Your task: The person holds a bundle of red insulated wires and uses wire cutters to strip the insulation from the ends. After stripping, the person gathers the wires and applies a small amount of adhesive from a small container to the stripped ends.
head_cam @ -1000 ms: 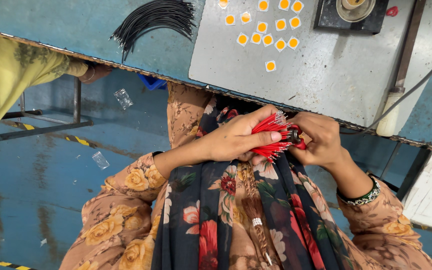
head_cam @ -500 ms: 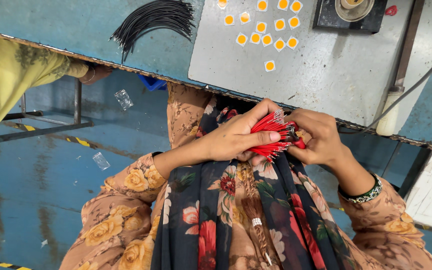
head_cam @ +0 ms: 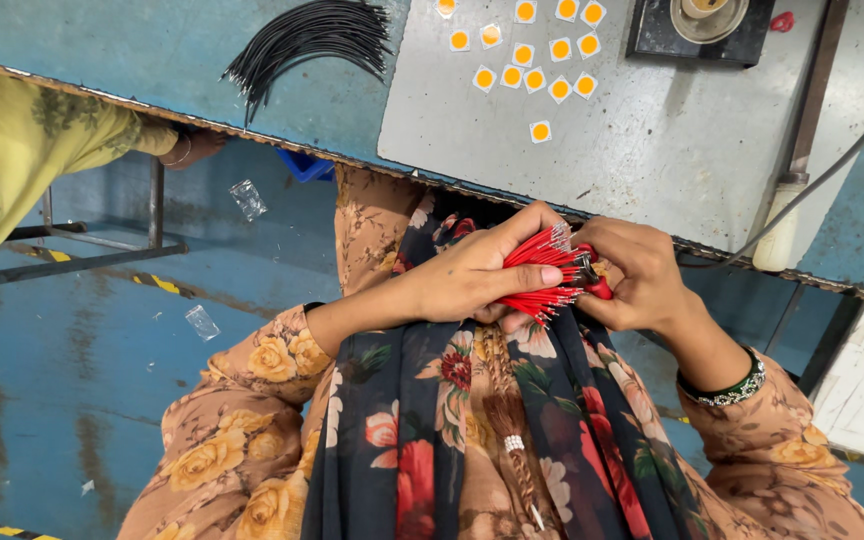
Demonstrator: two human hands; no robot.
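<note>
Both my hands hold a bundle of short red wires point(head_cam: 544, 275) over my lap, just below the bench edge. My left hand point(head_cam: 477, 275) wraps the bundle from the left, thumb lying across the wires. My right hand point(head_cam: 632, 272) grips the same bundle from the right, fingers curled over the wire ends. The stripped metal tips show near my left fingertips. A green bangle sits on my right wrist.
A grey metal plate point(head_cam: 632, 150) on the blue bench carries several small yellow-and-white square tags point(head_cam: 532, 55) and a dark fixture point(head_cam: 702, 25). A bundle of black wires point(head_cam: 302, 40) lies on the bench at left. Another person's yellow sleeve point(head_cam: 22, 150) is at far left.
The red wire bundle has shifted slightly between my fingers; my hands stay in nearly the same place.
</note>
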